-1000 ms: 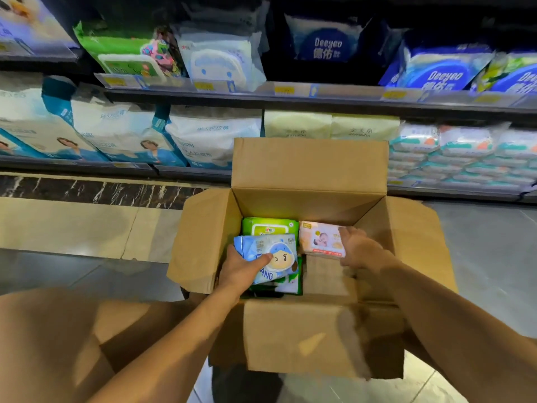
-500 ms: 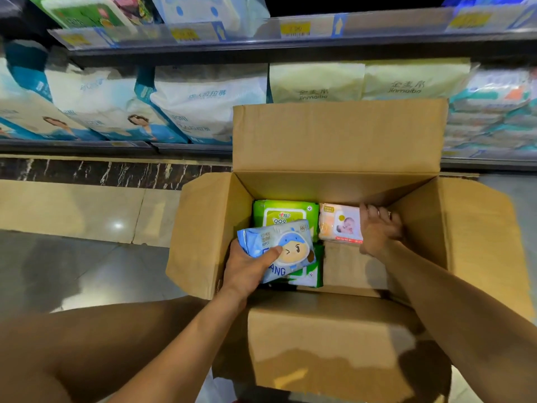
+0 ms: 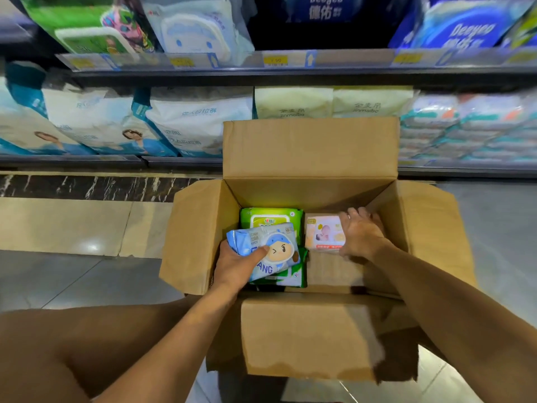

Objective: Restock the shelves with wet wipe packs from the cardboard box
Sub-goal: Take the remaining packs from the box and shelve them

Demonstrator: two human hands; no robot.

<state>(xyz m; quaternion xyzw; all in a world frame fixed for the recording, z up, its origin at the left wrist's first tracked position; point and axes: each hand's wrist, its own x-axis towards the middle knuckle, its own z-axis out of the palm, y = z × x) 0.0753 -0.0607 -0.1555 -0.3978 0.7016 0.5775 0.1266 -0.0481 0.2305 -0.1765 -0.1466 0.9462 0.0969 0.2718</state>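
Two bare forearms reach up from the bottom of the frame into an open cardboard box [image 3: 313, 158] at centre. The left hand [image 3: 236, 264] grips a blue wet wipe pack [image 3: 270, 251] — thumb across its front. The right hand [image 3: 361, 232] closes on a pink pack [image 3: 322, 232]. A green pack [image 3: 270, 218] lies behind. Stocked shelves [image 3: 261, 74] fill the top — blurred.

Single head view, looking forward-down, close over open cardboard box [image 3: 308, 146]; shelves [image 3: 261, 72] beyond, possibly motion-blurred.
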